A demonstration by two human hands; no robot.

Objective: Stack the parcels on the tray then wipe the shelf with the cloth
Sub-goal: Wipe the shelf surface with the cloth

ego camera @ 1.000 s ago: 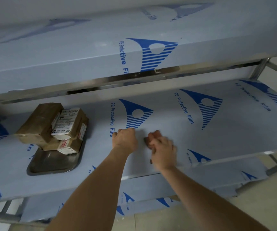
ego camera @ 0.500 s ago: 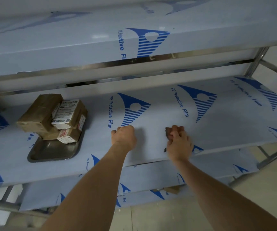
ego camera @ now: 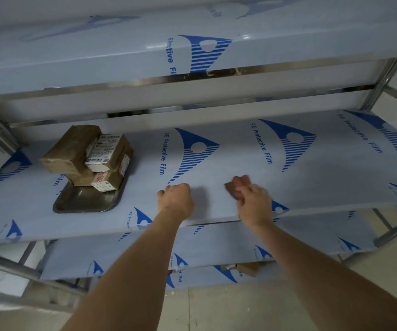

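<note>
Head view: right hand (ego camera: 252, 206) grips crumpled brown cloth (ego camera: 236, 187) — glossy film-covered shelf (ego camera: 312, 182).

The dull grey metal tray (ego camera: 82, 203) looks smooth with a faint sheen. The brown cardboard parcels (ego camera: 86, 156) wear glossy tape and matt white paper labels. The shelf (ego camera: 312, 185) carries smooth, pale-blue printed plastic film.
</note>
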